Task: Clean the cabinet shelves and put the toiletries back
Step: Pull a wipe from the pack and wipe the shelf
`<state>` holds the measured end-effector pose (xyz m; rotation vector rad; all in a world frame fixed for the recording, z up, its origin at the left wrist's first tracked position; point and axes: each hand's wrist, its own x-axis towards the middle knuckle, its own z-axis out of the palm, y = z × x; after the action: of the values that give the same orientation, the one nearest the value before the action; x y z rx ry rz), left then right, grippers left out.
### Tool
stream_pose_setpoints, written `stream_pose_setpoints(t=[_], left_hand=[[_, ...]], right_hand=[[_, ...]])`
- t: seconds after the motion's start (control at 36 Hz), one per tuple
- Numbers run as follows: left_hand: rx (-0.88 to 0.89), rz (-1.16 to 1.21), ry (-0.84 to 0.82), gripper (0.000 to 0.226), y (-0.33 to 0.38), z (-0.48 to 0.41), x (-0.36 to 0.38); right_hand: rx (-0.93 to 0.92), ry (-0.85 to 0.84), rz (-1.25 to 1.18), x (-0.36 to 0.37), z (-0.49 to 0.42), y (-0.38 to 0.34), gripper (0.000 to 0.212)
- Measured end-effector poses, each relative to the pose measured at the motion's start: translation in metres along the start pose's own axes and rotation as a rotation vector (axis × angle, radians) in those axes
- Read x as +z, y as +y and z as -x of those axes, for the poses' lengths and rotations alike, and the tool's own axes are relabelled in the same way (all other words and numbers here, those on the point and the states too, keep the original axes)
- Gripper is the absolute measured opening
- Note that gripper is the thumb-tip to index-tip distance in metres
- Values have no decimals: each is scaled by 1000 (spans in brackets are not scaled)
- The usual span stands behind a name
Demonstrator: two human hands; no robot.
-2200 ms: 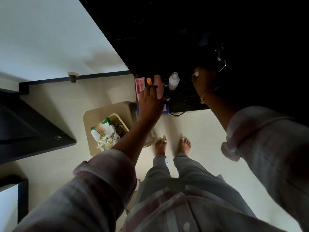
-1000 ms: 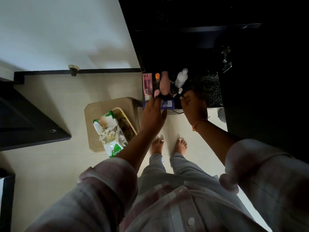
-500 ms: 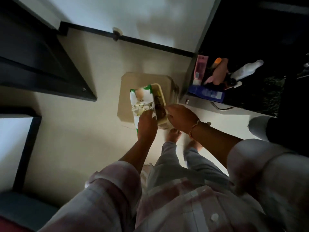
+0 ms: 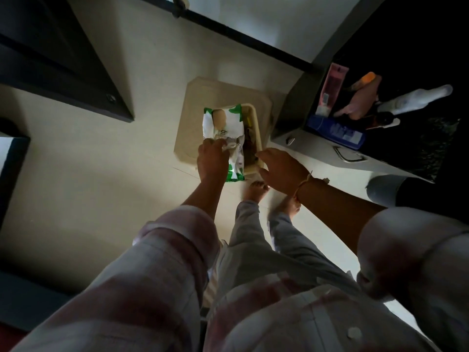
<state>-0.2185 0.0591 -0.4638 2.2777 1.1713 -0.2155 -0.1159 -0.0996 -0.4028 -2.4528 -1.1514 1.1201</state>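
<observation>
- L hand (image 4: 213, 158) pinches the wipes pack (image 4: 223, 128) at its mid flap, prob. to pull a wipe for the shelves.
- R hand (image 4: 281, 168) is apart from L, fingers straight, at the near rim of the basket (image 4: 258, 138). Looks like steadying it; contact unclear.
- Pack lies along basket's left side; basket sits on right half of stool (image 4: 193, 110).
- Toiletries (image 4: 360, 100), incl. pink tube (image 4: 332, 90), blue bottle (image 4: 337, 132) and white bottle (image 4: 416, 99), are bunched at left edge of counter (image 4: 436, 146), handy but not yet put back.
</observation>
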Motion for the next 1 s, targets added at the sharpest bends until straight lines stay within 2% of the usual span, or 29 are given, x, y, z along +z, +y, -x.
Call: stream_pose_setpoints(t=[0.36,0.56,0.67,0.75,0.86,1.0], left_hand=[[50,209,51,14,11,11,-27],[-16,300,42,7,26,21,-46],[-106,328,41,7,31,20,-52],[-94,312,61,8,29,18,-54],[-49,251,89,22,24,15,-55],[-67,302,100,19,17,12,-52]], right_hand=[[106,9,-82,-7,8,4,46],[110,48,-125,-10,11,-6,43],[112,49,-141,-12,10,-10,43],[118,55,-161,-10,12,-8,45],[127,69,-174,-7,13,-4,45],[123,79,-160,-5,15,-3,45]])
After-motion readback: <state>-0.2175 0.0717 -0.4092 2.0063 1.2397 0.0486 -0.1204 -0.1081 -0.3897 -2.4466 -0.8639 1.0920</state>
